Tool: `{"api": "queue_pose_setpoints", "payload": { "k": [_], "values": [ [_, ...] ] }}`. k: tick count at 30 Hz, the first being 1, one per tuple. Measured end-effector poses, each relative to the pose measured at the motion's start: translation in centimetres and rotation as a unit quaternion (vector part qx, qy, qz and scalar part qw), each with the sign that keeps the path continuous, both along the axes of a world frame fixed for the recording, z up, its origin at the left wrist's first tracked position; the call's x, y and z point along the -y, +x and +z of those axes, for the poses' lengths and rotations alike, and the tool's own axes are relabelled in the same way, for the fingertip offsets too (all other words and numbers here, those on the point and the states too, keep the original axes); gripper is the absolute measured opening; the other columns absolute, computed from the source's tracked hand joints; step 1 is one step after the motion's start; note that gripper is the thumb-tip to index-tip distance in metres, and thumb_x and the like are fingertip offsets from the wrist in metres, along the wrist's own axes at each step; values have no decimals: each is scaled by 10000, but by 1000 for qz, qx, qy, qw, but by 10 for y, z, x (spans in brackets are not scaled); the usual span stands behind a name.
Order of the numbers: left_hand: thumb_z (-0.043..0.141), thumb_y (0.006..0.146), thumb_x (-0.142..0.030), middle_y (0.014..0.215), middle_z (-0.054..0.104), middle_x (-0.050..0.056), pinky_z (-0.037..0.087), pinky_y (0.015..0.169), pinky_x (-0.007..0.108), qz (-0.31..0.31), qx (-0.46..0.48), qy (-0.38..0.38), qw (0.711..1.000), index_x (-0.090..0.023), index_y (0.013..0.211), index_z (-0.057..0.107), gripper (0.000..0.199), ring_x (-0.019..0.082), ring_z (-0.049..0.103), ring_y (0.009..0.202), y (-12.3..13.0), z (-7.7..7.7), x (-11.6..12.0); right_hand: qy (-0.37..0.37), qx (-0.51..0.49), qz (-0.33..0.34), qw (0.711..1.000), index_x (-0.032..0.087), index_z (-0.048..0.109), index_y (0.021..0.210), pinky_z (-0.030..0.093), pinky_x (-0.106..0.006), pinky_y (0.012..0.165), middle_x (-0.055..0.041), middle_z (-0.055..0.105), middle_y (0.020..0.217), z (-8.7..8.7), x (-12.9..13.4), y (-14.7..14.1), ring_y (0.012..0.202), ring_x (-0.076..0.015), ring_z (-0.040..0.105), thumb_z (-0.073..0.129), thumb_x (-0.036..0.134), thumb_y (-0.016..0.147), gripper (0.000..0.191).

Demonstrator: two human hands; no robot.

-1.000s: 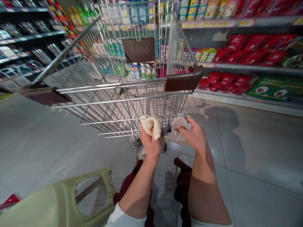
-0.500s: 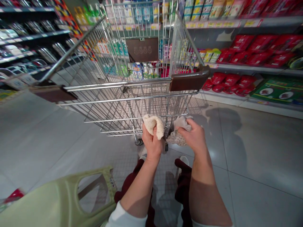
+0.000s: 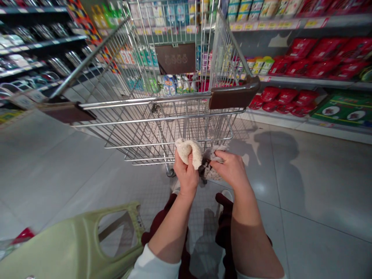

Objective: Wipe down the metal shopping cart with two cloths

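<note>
Left hand fingers closed on a cream fluffy cloth. Right hand fingers pinching a crumpled grey patterned cloth, just beside. Beyond the fingertips: silver wire shopping cart; contact unclear. Risk: loose pinch could drop the grey cloth; dangling folds could snag on cart wires.

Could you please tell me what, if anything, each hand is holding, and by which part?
The left hand grips a cream fleecy cloth by its bunched lower part; the right hand pinches a greyish patterned cloth by its right side.
</note>
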State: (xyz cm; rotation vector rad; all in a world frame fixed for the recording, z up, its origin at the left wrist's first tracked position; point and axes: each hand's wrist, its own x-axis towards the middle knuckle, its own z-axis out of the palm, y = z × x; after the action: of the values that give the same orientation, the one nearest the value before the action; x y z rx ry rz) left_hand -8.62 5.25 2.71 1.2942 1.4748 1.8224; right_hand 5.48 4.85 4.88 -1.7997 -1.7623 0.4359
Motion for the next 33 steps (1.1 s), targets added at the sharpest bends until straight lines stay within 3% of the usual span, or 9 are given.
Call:
{"api": "queue_pose_setpoints", "payload": {
  "k": [4, 8, 10, 16, 19, 22, 25, 27, 33],
  "values": [
    [573, 879, -455, 903, 685, 32, 476, 752, 264, 5, 5, -9, 1000, -164, 1013, 617, 324, 156, 626, 799, -1, -2, -1, 99, -34, 50, 993, 204, 621, 638, 329, -231, 632, 9, 550, 653, 4, 3, 4, 640, -106, 470, 618, 392, 820, 261],
    [604, 863, -432, 917, 683, 38, 479, 767, 275, 4, 9, 7, 1000, -154, 1029, 624, 324, 159, 621, 804, -2, 1, -1, 192, -32, 41, 980, 235, 721, 858, 402, -241, 725, -36, 662, 852, 4, 4, -15, 802, -149, 570, 572, 328, 844, 176],
    [591, 871, -431, 888, 675, 28, 479, 759, 271, 4, 10, 9, 1000, -161, 1013, 620, 306, 151, 612, 783, -1, 4, 0, 156, -11, 30, 987, 257, 738, 957, 401, -249, 722, -45, 685, 930, 2, 3, -24, 847, -163, 589, 553, 262, 822, 230],
    [582, 871, -398, 819, 656, 2, 467, 716, 252, 23, -12, 4, 1000, -161, 972, 626, 262, 133, 592, 727, 1, 3, 1, -40, 12, 42, 998, 293, 746, 923, 339, -253, 653, -8, 718, 930, 3, -1, -19, 793, -165, 598, 599, 311, 790, 199],
    [598, 850, -359, 852, 658, 6, 468, 767, 268, 110, -42, 36, 992, -156, 1009, 627, 259, 146, 604, 769, -12, -1, -3, -48, 8, 56, 997, 292, 742, 891, 335, -249, 667, 6, 717, 928, 4, -1, -12, 811, -157, 607, 590, 340, 815, 176],
    [570, 841, -359, 1009, 656, 55, 460, 914, 330, 209, -115, 88, 967, -165, 1077, 605, 307, 205, 619, 967, -39, 1, -9, -34, 4, 70, 997, 304, 744, 904, 333, -243, 671, 20, 714, 936, 2, -1, -8, 813, -143, 607, 605, 361, 827, 169],
    [523, 843, -386, 1178, 621, 122, 338, 1100, 439, 232, -262, 90, 932, -161, 1155, 587, 390, 280, 534, 1213, -65, 7, -15, -23, 1, 90, 996, 292, 746, 921, 342, -239, 670, 18, 711, 918, 0, 0, -5, 802, -134, 603, 628, 350, 824, 163],
    [502, 842, -390, 1168, 616, 134, 268, 1136, 489, 214, -332, 70, 916, -162, 1123, 592, 373, 305, 503, 1251, -76, 11, -19, 16, -3, 105, 994, 264, 745, 899, 364, -238, 682, 6, 702, 882, 1, 1, -5, 794, -132, 603, 617, 324, 833, 157],
    [477, 851, -322, 922, 580, 61, 427, 890, 384, 195, -323, 94, 921, -193, 934, 559, 174, 238, 547, 965, -77, 14, -24, 249, -44, 37, 967, 232, 755, 915, 442, -231, 732, -36, 691, 860, 4, 6, -24, 788, -136, 603, 606, 336, 841, 195]
  ]
}}
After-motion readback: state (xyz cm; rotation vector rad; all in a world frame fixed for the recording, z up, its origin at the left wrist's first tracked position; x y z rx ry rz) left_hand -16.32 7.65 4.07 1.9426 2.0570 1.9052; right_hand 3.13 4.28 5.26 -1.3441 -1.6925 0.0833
